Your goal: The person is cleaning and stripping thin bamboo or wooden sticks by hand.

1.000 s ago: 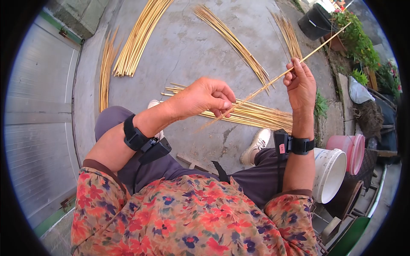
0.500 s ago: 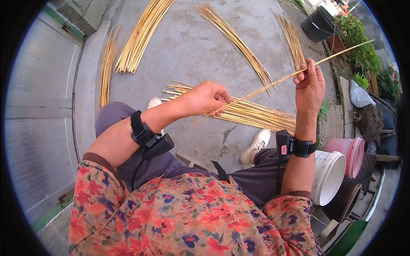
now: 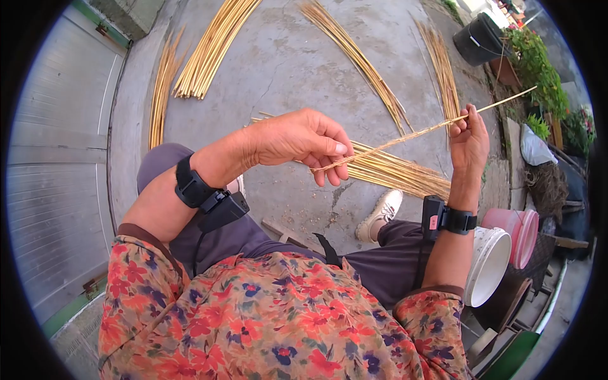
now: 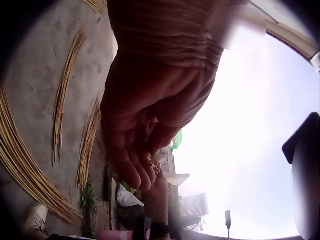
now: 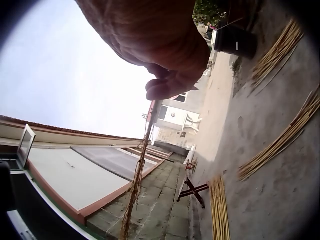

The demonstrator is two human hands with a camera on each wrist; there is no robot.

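The right hand [image 3: 472,140] pinches a stalk [image 3: 411,135] slanting from near left to far right above a bundle [image 3: 400,173]. The left hand [image 3: 315,143] bends loosely at the frayed near end; I cannot tell whether it grips.

Stalk bundles [image 3: 213,54] on ground [image 3: 272,69], buckets [image 3: 479,253] right

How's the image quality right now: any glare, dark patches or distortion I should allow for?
Head view: heavy fisheye bending and black corners, but the stalk looks fairly crisp; left wrist: blown-out sky on the right, with the left hand in shade; right wrist: bright sky upper left, the right hand dark against it.
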